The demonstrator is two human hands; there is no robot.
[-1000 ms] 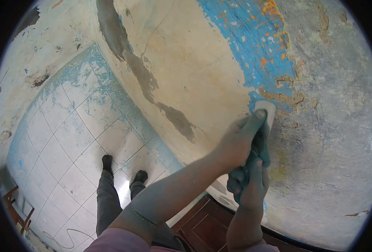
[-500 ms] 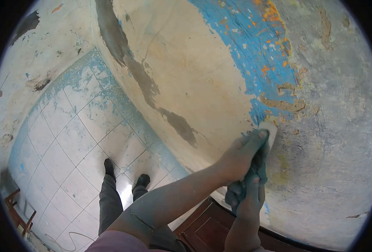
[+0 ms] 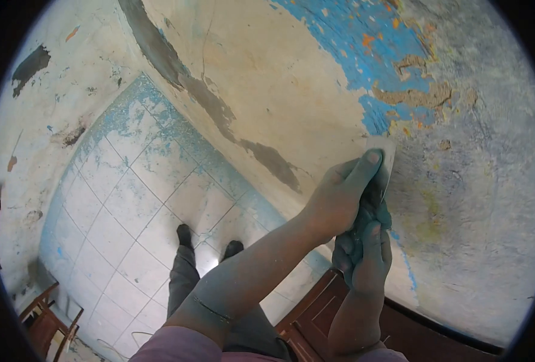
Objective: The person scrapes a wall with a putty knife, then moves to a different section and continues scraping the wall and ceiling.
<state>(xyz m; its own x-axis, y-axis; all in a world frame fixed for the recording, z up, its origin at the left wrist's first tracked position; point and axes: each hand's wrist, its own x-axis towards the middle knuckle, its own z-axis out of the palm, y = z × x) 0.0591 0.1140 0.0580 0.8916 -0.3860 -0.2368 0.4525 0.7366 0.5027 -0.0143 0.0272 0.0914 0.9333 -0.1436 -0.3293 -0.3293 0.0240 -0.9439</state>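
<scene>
Both hands grip one scraper with a pale, flat blade (image 3: 386,158) that rests against the wall at the lower tip of the blue paint (image 3: 376,117). My left hand (image 3: 343,196) is closed round the upper part, its thumb pressed along the blade. Below it, my right hand (image 3: 367,256) is wrapped round the lower end, thumb pointing up. Most of the handle is hidden by the fingers. Bluish dust coats the fingers and forearms. Cream coating (image 3: 279,78) lies left of the blade, and rough grey bare wall (image 3: 479,181) lies right of it.
A dusty tiled floor (image 3: 122,211) stretches out below, with my feet on it. At the bottom is a brown wooden door or panel (image 3: 316,314). A wooden chair-like frame (image 3: 47,326) stands lower left. Grey patches (image 3: 207,105) mark the cream wall.
The view has shifted, so the blue paint and brown patches sit higher in the picture. The blade is slightly farther down the wall from the brown patch. Both hands keep their grip.
</scene>
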